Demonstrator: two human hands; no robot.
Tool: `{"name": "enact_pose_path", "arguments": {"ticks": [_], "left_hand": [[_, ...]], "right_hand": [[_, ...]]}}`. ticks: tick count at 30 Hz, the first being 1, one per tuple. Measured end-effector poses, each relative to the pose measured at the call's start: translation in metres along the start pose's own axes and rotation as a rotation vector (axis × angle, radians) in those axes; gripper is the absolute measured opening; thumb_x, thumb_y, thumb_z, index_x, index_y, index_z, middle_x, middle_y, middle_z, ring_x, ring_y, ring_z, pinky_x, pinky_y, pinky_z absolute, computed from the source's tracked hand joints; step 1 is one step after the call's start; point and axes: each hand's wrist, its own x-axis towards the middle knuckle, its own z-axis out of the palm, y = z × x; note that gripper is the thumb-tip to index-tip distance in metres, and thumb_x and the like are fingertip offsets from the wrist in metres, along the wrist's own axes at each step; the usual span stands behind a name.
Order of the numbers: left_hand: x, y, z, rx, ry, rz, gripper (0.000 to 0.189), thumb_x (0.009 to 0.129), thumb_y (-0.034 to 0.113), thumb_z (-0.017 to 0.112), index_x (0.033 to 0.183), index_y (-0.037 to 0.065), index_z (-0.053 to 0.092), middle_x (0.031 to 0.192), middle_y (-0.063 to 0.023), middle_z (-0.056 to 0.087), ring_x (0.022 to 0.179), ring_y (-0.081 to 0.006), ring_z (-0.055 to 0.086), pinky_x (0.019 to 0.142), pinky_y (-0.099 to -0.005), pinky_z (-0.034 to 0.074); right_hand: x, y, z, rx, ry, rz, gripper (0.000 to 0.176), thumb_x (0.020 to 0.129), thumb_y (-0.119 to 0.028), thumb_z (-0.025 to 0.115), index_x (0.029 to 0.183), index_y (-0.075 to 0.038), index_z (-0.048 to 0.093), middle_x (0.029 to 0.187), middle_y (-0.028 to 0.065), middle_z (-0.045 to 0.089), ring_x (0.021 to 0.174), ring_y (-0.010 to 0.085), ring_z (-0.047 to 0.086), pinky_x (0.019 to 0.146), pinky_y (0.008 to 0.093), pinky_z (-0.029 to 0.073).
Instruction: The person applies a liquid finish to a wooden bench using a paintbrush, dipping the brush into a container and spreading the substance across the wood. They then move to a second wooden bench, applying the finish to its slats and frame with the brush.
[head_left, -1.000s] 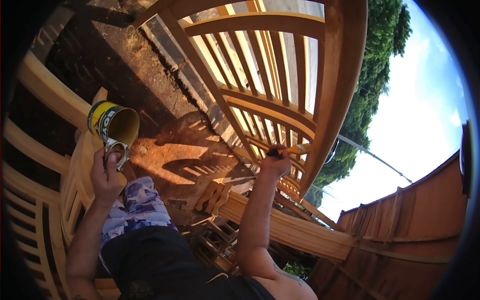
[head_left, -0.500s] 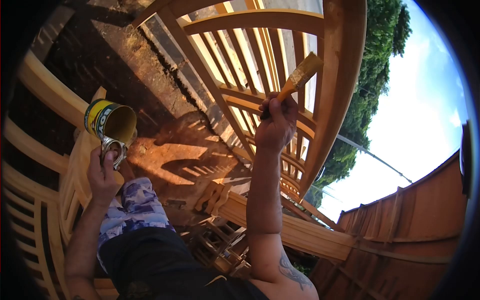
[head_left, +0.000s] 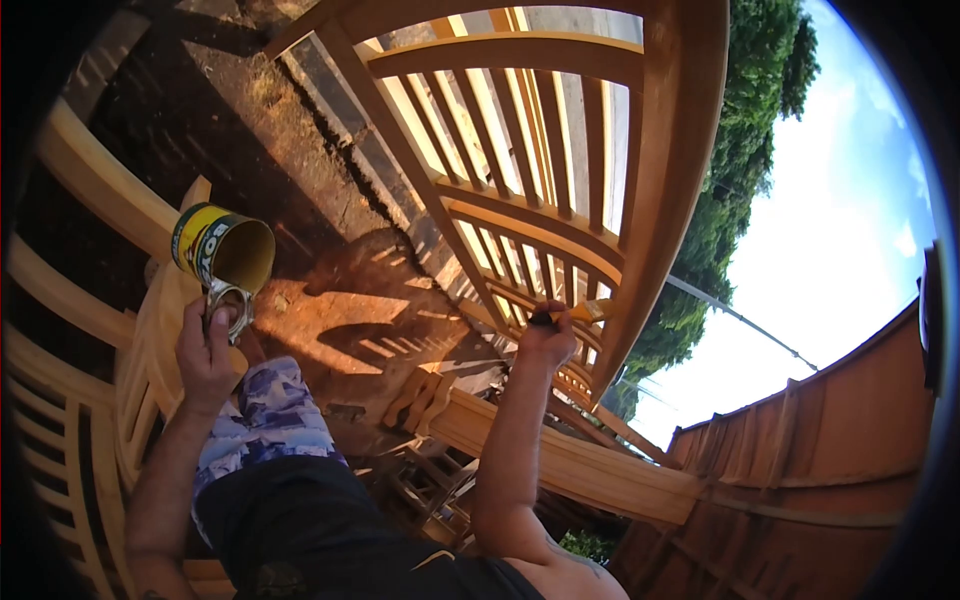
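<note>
My left hand (head_left: 208, 350) is closed on a metal can (head_left: 228, 305) at the left. Behind that can is a yellow and green tin (head_left: 205, 240), its open mouth turned toward the right. My right hand (head_left: 550, 340) grips a paintbrush (head_left: 590, 310) with a yellow-orange handle. The brush tip lies at the lower part of the tall slatted wooden frame (head_left: 675, 150), beside its thick outer post. The bristles are hard to make out against the wood.
Slatted wooden furniture (head_left: 95, 180) stands at the left. Stacked planks (head_left: 570, 465) lie beyond my right arm. A reddish wall (head_left: 800, 440) rises at the lower right, with trees (head_left: 750, 130) behind the frame. The brown ground (head_left: 350, 290) is partly shaded.
My right hand has moved down along the wooden frame with the brush, which has tilted from pointing up and right to nearly level. My left hand and the tin have barely moved.
</note>
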Motion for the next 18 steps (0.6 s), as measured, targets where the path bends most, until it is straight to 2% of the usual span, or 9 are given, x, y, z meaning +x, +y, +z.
{"name": "enact_pose_path", "arguments": {"ticks": [6, 8, 11, 14, 18], "left_hand": [[0.000, 0.000, 0.001, -0.024, 0.006, 0.009, 0.019, 0.106, 0.013, 0.050, 0.115, -0.002, 0.058, 0.092, -0.0070, 0.068, 0.075, -0.0113, 0.062, 0.065, -0.0258, 0.050], [-0.001, -0.001, 0.001, -0.032, 0.011, 0.009, 0.019, 0.106, 0.013, 0.050, 0.115, -0.002, 0.058, 0.092, -0.0070, 0.068, 0.074, -0.0113, 0.062, 0.065, -0.0259, 0.050], [-0.001, -0.002, 0.001, -0.029, 0.009, 0.009, 0.019, 0.106, 0.012, 0.050, 0.115, -0.002, 0.058, 0.092, -0.0071, 0.068, 0.074, -0.0112, 0.062, 0.065, -0.0258, 0.050], [-0.001, -0.003, 0.002, -0.038, 0.013, 0.005, 0.019, 0.105, 0.012, 0.050, 0.115, -0.002, 0.058, 0.092, -0.0072, 0.068, 0.074, -0.0111, 0.062, 0.065, -0.0257, 0.050], [-0.002, -0.002, 0.003, -0.051, 0.025, -0.007, 0.018, 0.105, 0.012, 0.051, 0.115, -0.001, 0.058, 0.093, -0.0070, 0.068, 0.075, -0.0111, 0.063, 0.065, -0.0257, 0.051]], "right_hand": [[-0.054, 0.015, 0.128, -0.023, -0.308, -0.085, 0.017, 0.100, -0.002, 0.055, 0.116, -0.002, 0.051, 0.099, 0.0116, 0.063, 0.090, 0.0218, 0.062, 0.079, 0.0353, 0.055], [-0.086, 0.029, 0.173, -0.025, -0.384, -0.129, 0.013, 0.098, 0.000, 0.056, 0.111, -0.001, 0.055, 0.096, 0.0116, 0.062, 0.082, 0.0210, 0.061, 0.074, 0.0369, 0.054], [-0.121, 0.038, 0.220, -0.121, -0.534, -0.159, 0.017, 0.099, -0.005, 0.060, 0.114, -0.002, 0.053, 0.098, 0.0106, 0.064, 0.078, 0.0190, 0.062, 0.071, 0.0328, 0.054], [-0.133, 0.037, 0.233, -0.160, -0.770, -0.129, 0.020, 0.098, -0.008, 0.063, 0.116, -0.002, 0.054, 0.098, 0.0106, 0.065, 0.075, 0.0161, 0.060, 0.068, 0.0310, 0.052], [-0.102, 0.002, 0.192, -0.266, -0.707, -0.191, 0.023, 0.097, -0.009, 0.065, 0.117, -0.001, 0.056, 0.099, 0.0102, 0.066, 0.074, 0.0133, 0.058, 0.062, 0.0261, 0.048]]}}
